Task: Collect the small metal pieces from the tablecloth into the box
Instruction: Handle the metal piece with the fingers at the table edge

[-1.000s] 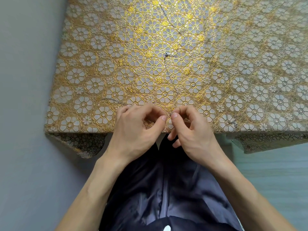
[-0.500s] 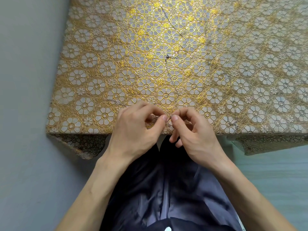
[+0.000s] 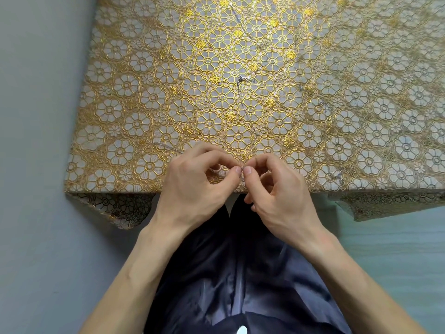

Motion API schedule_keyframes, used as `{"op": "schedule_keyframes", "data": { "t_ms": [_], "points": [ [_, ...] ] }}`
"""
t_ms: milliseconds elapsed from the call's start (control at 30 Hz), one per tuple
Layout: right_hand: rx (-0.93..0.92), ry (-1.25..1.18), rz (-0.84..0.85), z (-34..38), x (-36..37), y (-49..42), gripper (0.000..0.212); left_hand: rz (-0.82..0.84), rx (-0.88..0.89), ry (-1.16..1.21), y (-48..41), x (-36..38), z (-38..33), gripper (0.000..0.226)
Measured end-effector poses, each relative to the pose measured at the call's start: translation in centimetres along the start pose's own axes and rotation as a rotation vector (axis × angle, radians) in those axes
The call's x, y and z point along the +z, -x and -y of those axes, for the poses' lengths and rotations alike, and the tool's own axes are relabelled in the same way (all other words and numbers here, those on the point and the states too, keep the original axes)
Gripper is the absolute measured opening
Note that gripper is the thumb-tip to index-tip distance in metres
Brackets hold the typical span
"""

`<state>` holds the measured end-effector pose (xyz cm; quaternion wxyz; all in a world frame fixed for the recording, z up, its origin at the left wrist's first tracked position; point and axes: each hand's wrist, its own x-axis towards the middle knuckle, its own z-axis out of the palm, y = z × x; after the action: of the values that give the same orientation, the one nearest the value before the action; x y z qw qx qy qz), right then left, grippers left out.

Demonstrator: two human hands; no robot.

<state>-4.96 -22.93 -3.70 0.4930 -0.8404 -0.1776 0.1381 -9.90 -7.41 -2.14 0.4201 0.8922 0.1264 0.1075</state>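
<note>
You are at the pick-up step. Your left hand (image 3: pixel 192 186) and right hand (image 3: pixel 281 189) meet at the near edge of the tablecloth (image 3: pixel 120 116), fingers curled, each thumb and forefinger pinching one tiny metal piece (image 3: pixel 242 175); its shape is too small to tell. More pieces lie on the tablecloth: a clasp (image 3: pixel 240 79) near its middle, a thin strand (image 3: pixel 166 147) toward its left edge, and a bit (image 3: pixel 339 175) by its near edge. The box is not in view. Next, secure the pinch in one hand, lift clear, locate the box and release over it.
</note>
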Motion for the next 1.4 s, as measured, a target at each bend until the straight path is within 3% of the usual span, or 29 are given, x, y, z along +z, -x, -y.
{"op": "schedule_keyframes", "data": {
  "t_ms": [733,1033,1400],
  "points": [
    [-0.168,0.186,-0.059,0.0,0.0,0.0,0.011,0.000,0.000,-0.033,0.1,0.1,-0.3,0.007],
    [-0.088,0.072,0.016,0.5,-0.4,0.1,0.011,-0.046,-0.036,0.025,-0.1,-0.3,0.1,0.005],
    [0.137,-0.119,0.060,1.1,-0.9,0.2,0.011,-0.024,-0.083,0.068,-0.1,-0.3,-0.2,0.005]
  ]
}}
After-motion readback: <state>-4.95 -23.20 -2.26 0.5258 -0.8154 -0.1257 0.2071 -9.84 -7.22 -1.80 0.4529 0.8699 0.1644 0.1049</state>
